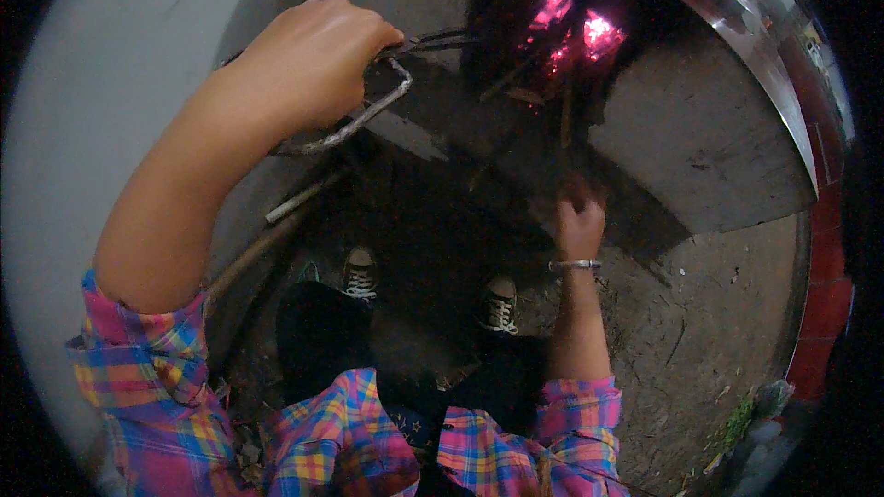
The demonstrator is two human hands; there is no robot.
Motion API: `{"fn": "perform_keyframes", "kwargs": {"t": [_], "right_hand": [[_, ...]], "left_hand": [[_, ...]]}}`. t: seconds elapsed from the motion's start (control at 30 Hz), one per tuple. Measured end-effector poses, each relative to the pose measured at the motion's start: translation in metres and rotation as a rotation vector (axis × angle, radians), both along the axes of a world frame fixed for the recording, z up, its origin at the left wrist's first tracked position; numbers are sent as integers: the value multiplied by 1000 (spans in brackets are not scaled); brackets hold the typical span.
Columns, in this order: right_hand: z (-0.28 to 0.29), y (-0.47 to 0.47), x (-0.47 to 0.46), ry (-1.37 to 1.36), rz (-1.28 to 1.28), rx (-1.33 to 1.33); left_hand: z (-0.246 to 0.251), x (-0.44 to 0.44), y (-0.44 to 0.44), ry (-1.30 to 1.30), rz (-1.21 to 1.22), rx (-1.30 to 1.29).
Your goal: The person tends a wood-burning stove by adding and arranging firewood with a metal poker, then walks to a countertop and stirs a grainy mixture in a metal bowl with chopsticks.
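Observation:
My left hand [304, 62] is closed around metal fire tongs [376, 109]. Their bent handle loops below the fist, and the two dark arms point right towards the stove opening. Inside that dark opening a fire [577, 27] glows pink and white. My right hand [581, 210], blurred and in shadow, is closed around the near end of a thin wooden stick [567, 110]. The stick's far end reaches up to the glowing embers. A silver bangle [574, 265] circles my right wrist. The tips of the tongs are lost in the dark.
Sooty concrete [711, 131] surrounds the opening, under a curved metal rim [760, 48] and red tiles [822, 331]. A pale wall [103, 117] stands close on the left. Wooden poles [304, 197] lean low beside it. My shoes [501, 304] rest on a littered dirt floor [684, 359].

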State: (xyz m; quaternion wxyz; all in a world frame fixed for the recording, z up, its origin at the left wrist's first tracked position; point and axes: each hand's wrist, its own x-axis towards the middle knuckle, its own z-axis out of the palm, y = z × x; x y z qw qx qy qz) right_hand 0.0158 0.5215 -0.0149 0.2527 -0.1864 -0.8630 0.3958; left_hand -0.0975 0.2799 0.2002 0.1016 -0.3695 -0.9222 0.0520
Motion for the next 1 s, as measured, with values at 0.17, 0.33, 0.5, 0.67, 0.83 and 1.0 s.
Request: {"fn": "perform_keyframes", "kwargs": {"t": [0.17,0.33,0.5,0.67,0.83,1.0], "right_hand": [[0,2,-45,8,-3,193],[-5,5,-68,-157,-18,419],[0,6,-78,-342,22,398],[5,8,-79,-399,22,362],[-6,14,-83,-445,-4,468],[-12,20,-88,-566,65,423]], "left_hand": [[6,0,-3,-8,-20,-7],[10,1,-16,66,-34,2],[2,-12,-10,60,-68,-41],[-28,-36,30,25,11,-147],[-53,-37,44,4,36,-123],[-58,-30,22,-90,111,-47]]}}
